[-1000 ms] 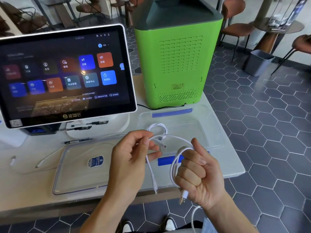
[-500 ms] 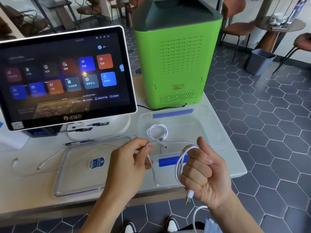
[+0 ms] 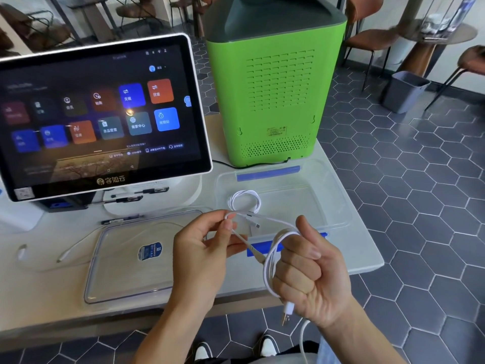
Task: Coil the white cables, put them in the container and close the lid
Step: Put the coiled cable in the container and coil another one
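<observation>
Hexagon floor tiles surround the bench; above its front edge the right hand (image 3: 308, 274) fists round a white cable (image 3: 270, 261) loop, the left hand (image 3: 202, 256) pinching its free end, near the open container (image 3: 328, 185).

The floor (image 3: 409, 195) is dark grey hexagonal tile with pale grout. A pale table (image 3: 349, 232) carries a touchscreen (image 3: 105, 114) on a white stand and a green machine (image 3: 275, 101) with a grey top and vent slots — a black cord (image 3: 223, 164) runs from its base. Beyond stand brown chairs (image 3: 367, 35), a round table (image 3: 433, 32) and a grey bin (image 3: 404, 90). Daylight falls bright at far right.
</observation>
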